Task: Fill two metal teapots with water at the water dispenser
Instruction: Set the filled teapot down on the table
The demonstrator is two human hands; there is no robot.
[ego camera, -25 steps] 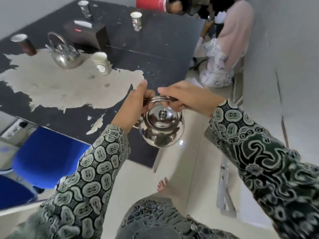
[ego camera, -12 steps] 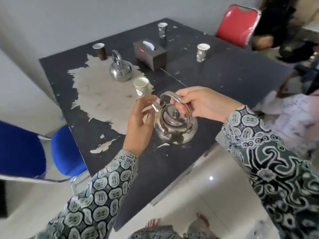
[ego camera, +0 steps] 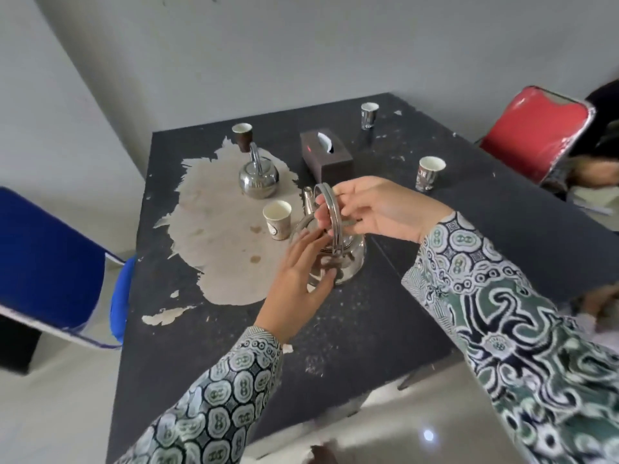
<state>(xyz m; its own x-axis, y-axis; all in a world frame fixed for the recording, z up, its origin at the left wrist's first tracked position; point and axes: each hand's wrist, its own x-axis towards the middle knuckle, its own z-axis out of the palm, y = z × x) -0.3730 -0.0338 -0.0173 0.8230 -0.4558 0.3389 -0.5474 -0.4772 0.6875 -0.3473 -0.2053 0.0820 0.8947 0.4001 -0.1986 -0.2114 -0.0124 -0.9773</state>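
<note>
near teapot [ego camera: 348, 259] sat on the desk [ego camera: 385, 316], right hand [ego camera: 378, 209] pinched round its upright handle, left hand [ego camera: 301, 279] spread open against its side, second teapot [ego camera: 258, 177] at eleven o'clock.

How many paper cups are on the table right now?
4. A brown cup at the far left corner, a white cup beside the near teapot, one at the far edge, one towards the red chair.
</note>
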